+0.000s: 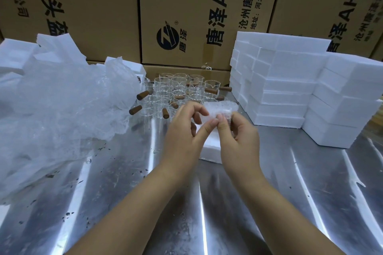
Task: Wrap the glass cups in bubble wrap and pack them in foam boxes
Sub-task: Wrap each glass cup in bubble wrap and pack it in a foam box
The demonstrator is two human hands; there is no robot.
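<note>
Both hands hold a small bundle of bubble wrap above the metal table; the cup inside it is hidden by the wrap. My left hand pinches the bundle's near left edge with thumb and fingers. My right hand pinches it from the right. Directly under the hands lies an open white foam box. Behind them stands a cluster of several clear glass cups with brown wooden handles.
A large heap of bubble wrap covers the table's left side, with foam pieces behind it. Stacks of closed white foam boxes stand at the right. Brown cardboard cartons wall off the back. The shiny metal table stretches toward me.
</note>
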